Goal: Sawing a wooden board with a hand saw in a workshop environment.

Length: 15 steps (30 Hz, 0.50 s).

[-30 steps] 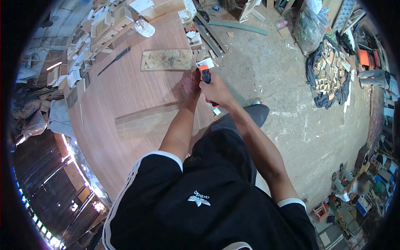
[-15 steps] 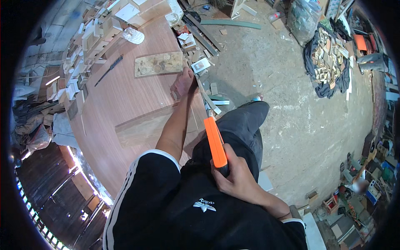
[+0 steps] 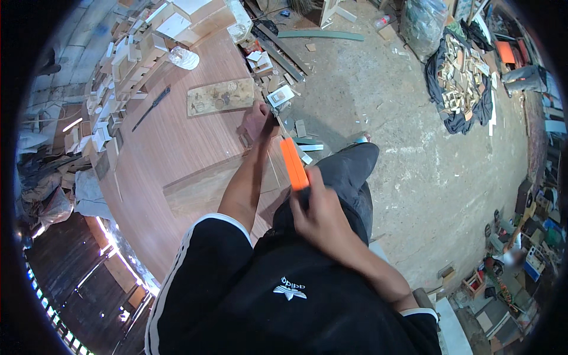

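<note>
My right hand (image 3: 319, 210) grips the handle of a hand saw with an orange handle (image 3: 293, 163). The saw's thin blade is seen nearly edge-on and points forward to the table edge, beside my left hand (image 3: 257, 121). That hand is closed and presses down at the edge of the wooden table (image 3: 177, 133). Under it a small wooden piece (image 3: 245, 137) partly shows; my fingers hide most of it. Just ahead of my left hand lies a worn, stained board (image 3: 220, 97). A flat wooden panel (image 3: 201, 186) lies beneath my left forearm.
A dark long-bladed tool (image 3: 151, 109) lies on the table's left. Wooden box-like pieces (image 3: 145, 56) and a clear plastic container (image 3: 184, 58) stand at the far edge. Offcuts (image 3: 280, 96) crowd the table's right edge. A dark sack of wood scraps (image 3: 461, 83) lies on the concrete floor.
My right hand has pushed the saw forward and slightly left, toward the table edge. My left hand stays at the same place on the table; the view has shifted slightly.
</note>
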Each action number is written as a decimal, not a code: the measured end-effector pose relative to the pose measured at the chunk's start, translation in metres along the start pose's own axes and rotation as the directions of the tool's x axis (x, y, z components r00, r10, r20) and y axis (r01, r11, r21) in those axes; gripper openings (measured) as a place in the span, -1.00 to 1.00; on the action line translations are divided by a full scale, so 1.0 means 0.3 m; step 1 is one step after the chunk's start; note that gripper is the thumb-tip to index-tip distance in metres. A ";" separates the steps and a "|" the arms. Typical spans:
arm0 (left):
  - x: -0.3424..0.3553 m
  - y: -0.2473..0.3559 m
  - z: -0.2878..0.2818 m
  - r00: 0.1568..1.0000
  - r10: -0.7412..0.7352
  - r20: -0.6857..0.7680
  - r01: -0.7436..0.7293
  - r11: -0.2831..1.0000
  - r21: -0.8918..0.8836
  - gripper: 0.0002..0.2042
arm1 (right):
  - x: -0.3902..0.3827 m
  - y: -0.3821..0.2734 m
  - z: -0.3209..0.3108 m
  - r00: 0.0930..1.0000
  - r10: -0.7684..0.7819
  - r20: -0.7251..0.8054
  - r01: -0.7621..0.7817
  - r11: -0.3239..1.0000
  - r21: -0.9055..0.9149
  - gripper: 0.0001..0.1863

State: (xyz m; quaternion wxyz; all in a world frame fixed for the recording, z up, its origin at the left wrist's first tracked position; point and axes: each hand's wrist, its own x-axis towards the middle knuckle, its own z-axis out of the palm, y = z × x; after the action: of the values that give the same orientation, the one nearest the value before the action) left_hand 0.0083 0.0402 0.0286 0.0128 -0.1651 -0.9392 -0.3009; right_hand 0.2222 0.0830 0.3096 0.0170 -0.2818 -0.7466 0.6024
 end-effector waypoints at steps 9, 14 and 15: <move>0.002 0.023 -0.028 0.978 -0.103 0.180 0.095 0.994 0.053 -0.70 | -0.043 0.022 0.025 0.997 -0.065 0.035 0.064 0.998 0.013 -0.53; 0.019 0.020 -0.041 0.970 -0.092 0.227 0.078 0.995 0.069 -0.72 | 0.002 0.121 0.070 0.990 -0.134 -0.036 0.135 0.991 0.019 -0.57; 0.021 0.009 -0.044 0.973 -0.067 0.219 0.050 0.995 0.082 -0.71 | 0.045 0.159 0.093 0.990 -0.139 -0.035 0.140 0.990 0.025 -0.57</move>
State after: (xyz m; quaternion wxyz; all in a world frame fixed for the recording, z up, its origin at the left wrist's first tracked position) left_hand 0.0022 0.0366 0.0418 -0.0947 -0.1693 -0.9499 -0.2450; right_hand 0.2198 0.0696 0.2544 0.0753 -0.2388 -0.7558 0.6051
